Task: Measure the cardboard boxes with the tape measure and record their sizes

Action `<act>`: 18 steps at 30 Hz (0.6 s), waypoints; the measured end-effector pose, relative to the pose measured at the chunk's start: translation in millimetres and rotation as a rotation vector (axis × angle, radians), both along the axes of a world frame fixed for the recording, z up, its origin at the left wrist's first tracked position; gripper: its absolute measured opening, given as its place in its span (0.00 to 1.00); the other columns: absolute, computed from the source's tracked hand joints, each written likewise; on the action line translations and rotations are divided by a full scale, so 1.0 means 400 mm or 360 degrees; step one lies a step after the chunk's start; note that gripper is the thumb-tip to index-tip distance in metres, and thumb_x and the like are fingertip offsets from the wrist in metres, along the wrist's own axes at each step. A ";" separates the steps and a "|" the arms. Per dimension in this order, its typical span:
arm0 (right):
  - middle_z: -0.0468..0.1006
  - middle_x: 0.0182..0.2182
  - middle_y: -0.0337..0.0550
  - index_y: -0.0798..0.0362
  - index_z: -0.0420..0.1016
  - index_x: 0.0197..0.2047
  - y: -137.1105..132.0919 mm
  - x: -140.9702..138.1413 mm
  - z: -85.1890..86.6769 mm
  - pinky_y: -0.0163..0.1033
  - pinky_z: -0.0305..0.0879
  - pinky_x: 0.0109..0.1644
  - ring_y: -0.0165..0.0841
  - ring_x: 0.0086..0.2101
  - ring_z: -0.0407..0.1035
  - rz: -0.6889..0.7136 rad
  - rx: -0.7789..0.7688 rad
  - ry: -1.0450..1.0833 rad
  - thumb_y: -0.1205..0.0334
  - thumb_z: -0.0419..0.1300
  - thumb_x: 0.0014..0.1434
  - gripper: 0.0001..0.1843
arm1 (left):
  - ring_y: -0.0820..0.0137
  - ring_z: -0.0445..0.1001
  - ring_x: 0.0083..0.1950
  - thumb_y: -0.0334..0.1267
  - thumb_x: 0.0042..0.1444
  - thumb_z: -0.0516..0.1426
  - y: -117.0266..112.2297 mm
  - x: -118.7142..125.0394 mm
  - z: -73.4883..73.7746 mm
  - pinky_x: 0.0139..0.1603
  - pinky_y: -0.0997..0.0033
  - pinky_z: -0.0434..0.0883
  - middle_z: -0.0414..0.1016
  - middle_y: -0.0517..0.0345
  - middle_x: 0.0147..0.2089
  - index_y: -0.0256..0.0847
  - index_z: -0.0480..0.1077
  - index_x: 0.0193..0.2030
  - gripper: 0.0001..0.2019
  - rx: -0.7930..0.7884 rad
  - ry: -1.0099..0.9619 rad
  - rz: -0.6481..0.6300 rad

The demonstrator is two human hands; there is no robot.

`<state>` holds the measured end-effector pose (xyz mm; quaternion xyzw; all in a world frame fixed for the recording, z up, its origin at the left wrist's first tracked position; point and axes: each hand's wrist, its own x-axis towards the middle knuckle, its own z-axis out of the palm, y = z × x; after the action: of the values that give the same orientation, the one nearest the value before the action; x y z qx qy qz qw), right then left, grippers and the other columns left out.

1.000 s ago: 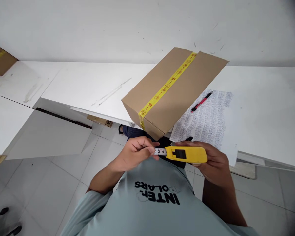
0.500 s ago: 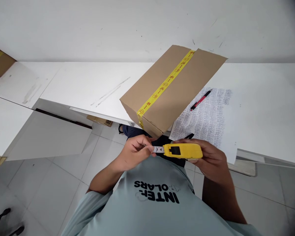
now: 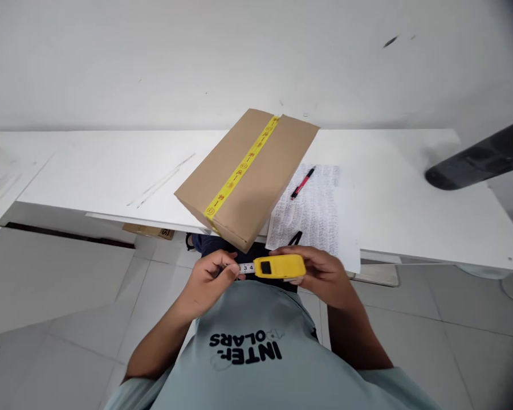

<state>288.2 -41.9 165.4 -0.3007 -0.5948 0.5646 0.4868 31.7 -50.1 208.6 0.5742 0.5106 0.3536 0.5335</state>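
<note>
A yellow tape measure [image 3: 279, 266] is gripped in my right hand [image 3: 322, 275], held close in front of my chest. My left hand [image 3: 211, 278] pinches the end of its white blade [image 3: 247, 267], of which only a short length with printed numbers is drawn out. Just beyond my hands a brown cardboard box [image 3: 248, 176] sealed with yellow printed tape sits askew on the white table [image 3: 111, 165], one corner hanging over the near edge.
A printed sheet of paper [image 3: 314, 208] lies right of the box with a red pen [image 3: 302, 183] on it. A dark object [image 3: 479, 159] juts in at the right. Under the table are grey floor tiles and a flat piece of cardboard [image 3: 149, 230].
The camera has swung right and pulled back, so the box and hands sit further left and smaller. Both hands keep the same hold on the tape measure.
</note>
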 end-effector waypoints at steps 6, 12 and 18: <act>0.84 0.51 0.46 0.44 0.78 0.55 -0.014 -0.033 -0.029 0.43 0.78 0.52 0.38 0.48 0.81 0.0027 -0.0184 0.0126 0.58 0.72 0.59 0.21 | 0.70 0.67 0.34 0.58 0.63 0.55 0.010 0.022 -0.050 0.38 0.70 0.66 0.71 0.60 0.31 0.42 0.69 0.31 0.21 -0.0065 0.0158 -0.0027; 0.82 0.52 0.48 0.47 0.76 0.54 -0.032 -0.064 -0.084 0.46 0.77 0.52 0.38 0.48 0.79 -0.0005 -0.0265 0.0001 0.53 0.73 0.57 0.23 | 0.62 0.70 0.40 0.70 0.63 0.46 0.016 0.035 -0.123 0.46 0.63 0.70 0.74 0.54 0.35 0.41 0.72 0.36 0.33 -0.0237 0.0069 -0.0117; 0.83 0.50 0.48 0.43 0.78 0.56 -0.051 -0.081 -0.113 0.47 0.78 0.50 0.43 0.48 0.80 0.0018 0.0043 -0.0554 0.40 0.71 0.56 0.28 | 0.57 0.75 0.50 0.69 0.56 0.59 -0.036 0.043 -0.233 0.52 0.57 0.74 0.76 0.48 0.49 0.42 0.74 0.51 0.32 -0.0821 -0.0742 0.0013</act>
<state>255.7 -62.2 120.1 -0.3839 -0.6793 0.4987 0.3774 49.1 -64.5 115.2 0.3221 0.4499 0.3367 0.7619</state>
